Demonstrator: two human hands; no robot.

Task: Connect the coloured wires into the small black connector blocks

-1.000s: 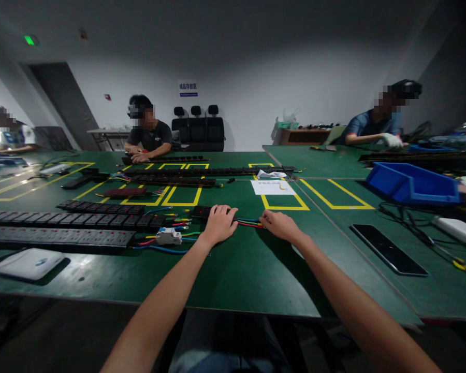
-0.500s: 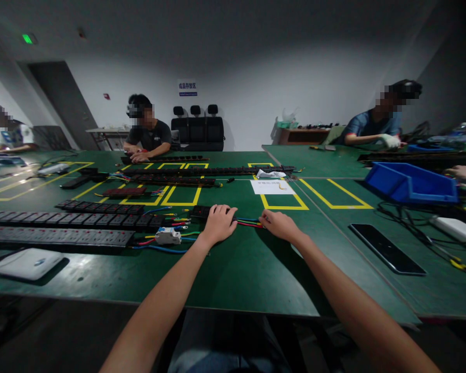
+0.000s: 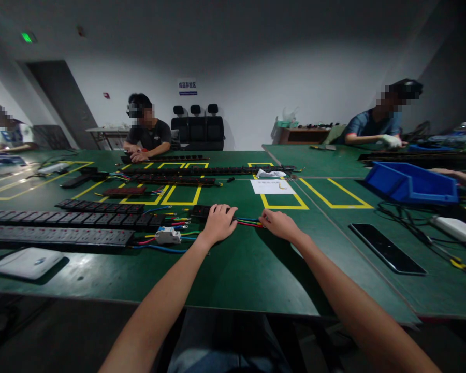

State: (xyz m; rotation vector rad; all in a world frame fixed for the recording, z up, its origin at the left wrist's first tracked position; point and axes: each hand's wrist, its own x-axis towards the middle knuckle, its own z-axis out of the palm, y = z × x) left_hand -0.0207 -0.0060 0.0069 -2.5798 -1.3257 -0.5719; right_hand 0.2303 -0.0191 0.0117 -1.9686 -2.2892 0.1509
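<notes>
Box (image 3: 30, 263), white, is lying near left on the green table (image 3: 233, 282); just beyond it a grey strip (image 3: 62, 236) of sockets is running along the table, with a black strip (image 3: 73, 218) lying alongside on the far side; a person in black (image 3: 157, 135) is sitting far left, bending over the work; a breaker (image 3: 168, 235) is resting at the grey strip's right end, among loose coloured leads; right of it, mid-table, a short black block (image 3: 201, 211) is lying partly under the left hand (image 3: 219, 224); that hand is spreading palm-down over it, and whether it is gripping cannot be told; wires (image 3: 249, 224), red, green and blue, are stretching rightward from the block; the right hand (image 3: 279, 224) is pinching their ends between its fingertips; beyond it, white paper (image 3: 272, 187) is lying flat; near right, a phone (image 3: 387, 248) is lying face up; far right, a person in blue (image 3: 375, 127) is working, one hand wearing a white glove (image 3: 390, 140); a blue bin (image 3: 411, 185) is standing nearer, tangled cables (image 3: 409, 228) lying on its near side.
</notes>
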